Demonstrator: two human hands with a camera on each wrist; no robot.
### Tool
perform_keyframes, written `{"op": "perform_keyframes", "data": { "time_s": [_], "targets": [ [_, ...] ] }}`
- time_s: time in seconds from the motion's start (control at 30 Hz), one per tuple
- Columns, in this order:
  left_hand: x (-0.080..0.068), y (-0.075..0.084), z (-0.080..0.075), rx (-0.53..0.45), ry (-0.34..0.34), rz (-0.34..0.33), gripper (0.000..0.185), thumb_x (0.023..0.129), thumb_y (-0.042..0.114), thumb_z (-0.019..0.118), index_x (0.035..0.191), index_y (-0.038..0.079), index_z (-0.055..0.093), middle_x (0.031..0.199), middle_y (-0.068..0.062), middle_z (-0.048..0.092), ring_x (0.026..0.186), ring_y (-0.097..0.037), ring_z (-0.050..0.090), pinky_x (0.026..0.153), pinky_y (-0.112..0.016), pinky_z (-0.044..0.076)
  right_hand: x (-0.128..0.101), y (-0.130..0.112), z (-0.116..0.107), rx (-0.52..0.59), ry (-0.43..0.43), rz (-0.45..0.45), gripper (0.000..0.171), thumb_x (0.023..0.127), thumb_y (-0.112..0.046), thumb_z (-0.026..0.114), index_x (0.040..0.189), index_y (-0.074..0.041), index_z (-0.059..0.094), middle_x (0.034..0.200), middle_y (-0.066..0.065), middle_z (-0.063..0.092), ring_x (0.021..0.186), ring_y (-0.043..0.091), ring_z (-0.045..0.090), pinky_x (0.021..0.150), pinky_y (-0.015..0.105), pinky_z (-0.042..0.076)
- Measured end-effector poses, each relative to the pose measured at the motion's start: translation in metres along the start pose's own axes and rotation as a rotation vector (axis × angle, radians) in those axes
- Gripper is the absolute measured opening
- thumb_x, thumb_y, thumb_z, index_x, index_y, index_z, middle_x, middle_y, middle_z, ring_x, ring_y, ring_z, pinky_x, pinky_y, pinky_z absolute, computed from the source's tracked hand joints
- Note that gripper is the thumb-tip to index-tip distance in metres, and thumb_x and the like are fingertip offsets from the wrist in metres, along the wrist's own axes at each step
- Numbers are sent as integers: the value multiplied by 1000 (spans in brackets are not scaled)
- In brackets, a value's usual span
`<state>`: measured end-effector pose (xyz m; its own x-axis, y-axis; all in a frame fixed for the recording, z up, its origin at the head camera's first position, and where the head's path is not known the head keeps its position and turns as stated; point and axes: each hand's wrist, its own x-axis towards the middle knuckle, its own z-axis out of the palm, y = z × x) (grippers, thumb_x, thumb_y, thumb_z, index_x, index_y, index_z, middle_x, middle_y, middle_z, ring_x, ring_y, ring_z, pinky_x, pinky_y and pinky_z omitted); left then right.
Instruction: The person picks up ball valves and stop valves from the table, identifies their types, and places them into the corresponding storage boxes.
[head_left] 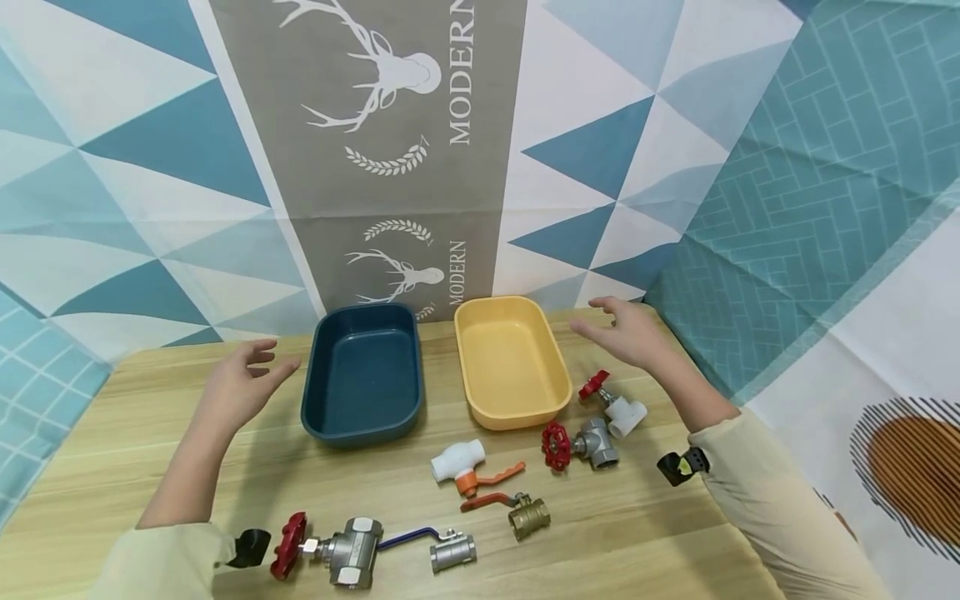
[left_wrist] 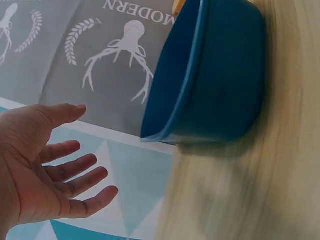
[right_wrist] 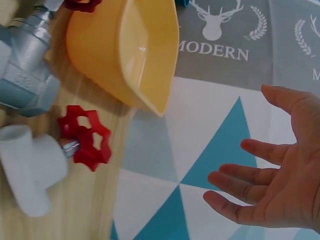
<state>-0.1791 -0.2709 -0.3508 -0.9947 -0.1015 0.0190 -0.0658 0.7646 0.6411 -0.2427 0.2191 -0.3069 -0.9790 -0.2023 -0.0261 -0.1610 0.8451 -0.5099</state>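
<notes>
My left hand point(head_left: 242, 385) hovers left of the dark blue tray point(head_left: 363, 433), fingers spread and loosely bent, holding nothing. In the left wrist view the tray's outer wall point(left_wrist: 225, 85) stands apart from the fingertips point(left_wrist: 107, 195). To the right of the yellow tray point(head_left: 517, 417) my right hand point(head_left: 621, 333) is held in the air, palm bare. Nearest to it on the table lie a white valve with a red handwheel point(head_left: 624, 415) and a grey valve with a red handwheel point(head_left: 597, 443). Both reappear in the right wrist view, the white valve point(right_wrist: 35, 165) below the grey one point(right_wrist: 30, 70).
In front of the trays lie a white valve with an orange lever point(head_left: 459, 460), a brass valve point(head_left: 529, 517), a steel valve with a blue lever point(head_left: 453, 552) and a large steel valve with a red handwheel point(head_left: 356, 552). Patterned cloth point(head_left: 390, 183) hangs behind the wooden table point(head_left: 135, 433).
</notes>
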Motion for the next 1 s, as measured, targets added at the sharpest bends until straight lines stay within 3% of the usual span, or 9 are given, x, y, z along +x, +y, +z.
{"op": "perform_keyframes", "data": {
  "time_s": [0.2,0.5,1.0],
  "targets": [
    [3,-8,5,-21,-46,-26,81,92,56,45,143,-4,29,136,-35,40,120,-51,43,87,-60,46,-5,17,9,26,-22,37,74,90,-56,50,141,-5,37,139,24,43,123,43,45,90,55,47],
    [3,-18,14,-157,-106,-41,81,91,55,47,144,-3,27,137,-34,38,117,-48,49,77,-42,57,-9,36,20,16,-14,91,70,89,-56,52,136,-5,45,129,25,51,117,40,50,85,51,50],
    [6,-27,28,-256,-175,-101,79,94,48,47,144,-7,23,136,-36,37,118,-47,48,79,-40,57,-16,69,36,33,-55,133,68,88,-54,55,130,-2,48,121,26,55,110,40,53,83,49,50]
  ]
}}
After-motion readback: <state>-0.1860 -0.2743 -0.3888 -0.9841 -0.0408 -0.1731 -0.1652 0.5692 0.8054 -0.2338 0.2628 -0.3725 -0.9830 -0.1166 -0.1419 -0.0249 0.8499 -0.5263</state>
